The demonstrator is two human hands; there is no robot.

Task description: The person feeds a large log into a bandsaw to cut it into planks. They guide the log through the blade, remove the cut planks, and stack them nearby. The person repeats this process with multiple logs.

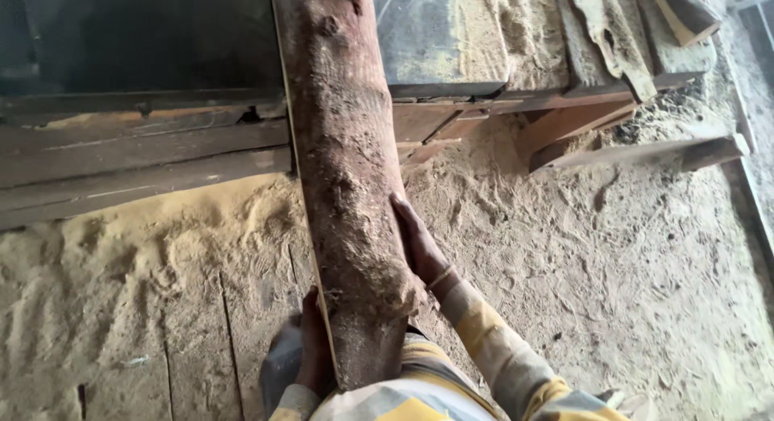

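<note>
Fingers of both hands press flat on a big log (347, 179), one hand on each side, and they lie close together, not spread. That log is the biggest thing to see: long, round, reddish brown, with rough bark dusted in sawdust. It runs from the near middle, right by the person's body, up to the far edge of the picture, crossing over some dark planks (137, 159). All around lies a wide floor of pale sawdust (629, 276), bumpy and full of dents, spreading left and right of the log. Those dark planks stretch to the far left like long flat steps, with a dark opening behind them. On the far right sit loose wood pieces (645, 151), some reddish, some grey, half sunk in the dust. Next comes the striped sleeve (492, 340), yellow and grey, reaching up from the near right. At its end the right hand (415, 240) lies along the right side of the log, palm on the bark. On the near left, the left hand (313, 344) grips the log's left edge, close to the near end.
</note>
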